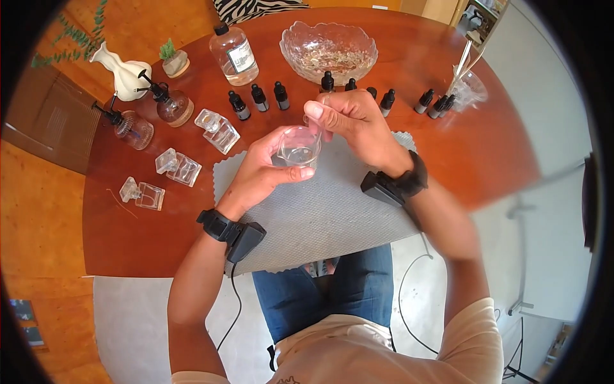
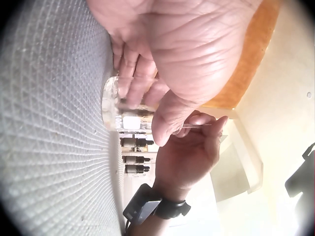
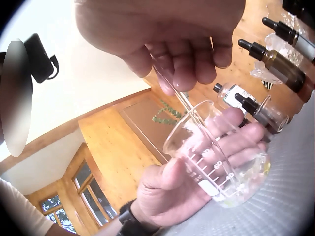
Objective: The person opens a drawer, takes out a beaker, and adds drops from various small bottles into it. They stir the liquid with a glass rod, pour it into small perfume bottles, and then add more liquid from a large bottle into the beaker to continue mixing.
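Note:
My left hand [image 1: 265, 163] grips a clear glass beaker [image 3: 216, 162] with white graduation marks, thumb on one side and fingers round the other. Some clear liquid shows at its bottom. Above the rim, my right hand [image 1: 358, 125] pinches a thin clear glass stirring rod [image 3: 174, 88] between thumb and fingers. The rod slants down into the beaker, its lower end near the bottom. Beneath both hands lies a grey textured mat [image 1: 320, 211], and in the left wrist view the beaker's base is right at its surface.
Black-capped dropper bottles [image 1: 259, 98] line the table behind the hands. Square glass perfume bottles [image 1: 220, 134] and pump bottles [image 1: 173, 109] stand at left. Farther back are a large labelled bottle [image 1: 233, 57], a glass bowl [image 1: 329, 51] and a white vase [image 1: 128, 73].

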The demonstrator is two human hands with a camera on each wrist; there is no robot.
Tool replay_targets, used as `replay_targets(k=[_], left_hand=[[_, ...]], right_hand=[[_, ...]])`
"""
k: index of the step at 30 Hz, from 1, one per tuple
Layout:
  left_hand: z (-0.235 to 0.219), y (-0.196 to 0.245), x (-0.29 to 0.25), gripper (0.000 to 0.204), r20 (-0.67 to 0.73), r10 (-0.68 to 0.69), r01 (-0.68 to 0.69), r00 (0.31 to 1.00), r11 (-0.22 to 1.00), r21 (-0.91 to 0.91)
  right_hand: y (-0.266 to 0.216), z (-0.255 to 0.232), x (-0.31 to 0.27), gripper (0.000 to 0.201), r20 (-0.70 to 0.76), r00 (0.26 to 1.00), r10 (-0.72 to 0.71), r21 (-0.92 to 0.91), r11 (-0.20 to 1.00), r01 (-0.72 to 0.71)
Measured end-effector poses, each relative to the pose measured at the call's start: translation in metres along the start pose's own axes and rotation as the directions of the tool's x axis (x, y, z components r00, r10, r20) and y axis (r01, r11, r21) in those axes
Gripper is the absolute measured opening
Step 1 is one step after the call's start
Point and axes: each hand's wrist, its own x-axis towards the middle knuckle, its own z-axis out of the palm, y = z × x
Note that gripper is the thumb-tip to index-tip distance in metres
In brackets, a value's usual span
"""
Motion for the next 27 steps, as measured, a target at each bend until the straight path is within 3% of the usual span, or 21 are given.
replay_targets(k=[4,7,10,13,16,19,24,27], left_hand=[[-0.001,-0.002,0.0,0.064,-0.001,0.001,-0.001,1.0,1.0,0.02],[-0.001,-0.001,0.0,0.063,-0.002,0.004,-0.004,1.0,1.0,0.024],[0.0,0.003,-0.001,0.063,-0.006,-0.023,0.023,1.0,1.0,0.02],[0.001,0.004,-0.002,0.062,-0.023,-0.05,0.05,0.998,0.999,0.017],[0.002,0.007,-0.003,0.062,-0.031,-0.072,0.073,0.997,0.997,0.018],[0.003,0.003,-0.001,0.063,-0.035,-0.048,0.05,0.998,0.998,0.048],[0.004,0.006,-0.002,0.065,-0.035,-0.109,0.11,0.993,0.993,0.05],[0.005,0.002,-0.001,0.066,-0.053,-0.077,0.08,0.996,0.995,0.067]], right_hand=[[0.007,0.005,0.003,0.043,-0.054,0.993,-0.105,-0.003,0.994,0.105],[-0.005,0.003,0.002,0.049,0.018,0.99,-0.141,-0.046,0.989,0.142],[-0.006,0.012,0.003,0.048,-0.06,0.951,-0.302,-0.081,0.952,0.297],[0.001,0.013,0.006,0.046,-0.019,0.904,-0.427,-0.169,0.893,0.418],[-0.01,0.004,-0.002,0.041,0.101,0.989,-0.106,-0.019,0.994,0.109],[-0.003,0.006,0.003,0.042,-0.031,0.924,-0.381,-0.2,0.908,0.368],[-0.007,0.003,0.001,0.044,0.043,0.979,-0.201,-0.085,0.975,0.204],[0.002,0.009,0.005,0.045,-0.088,0.915,-0.393,-0.188,0.909,0.372]])
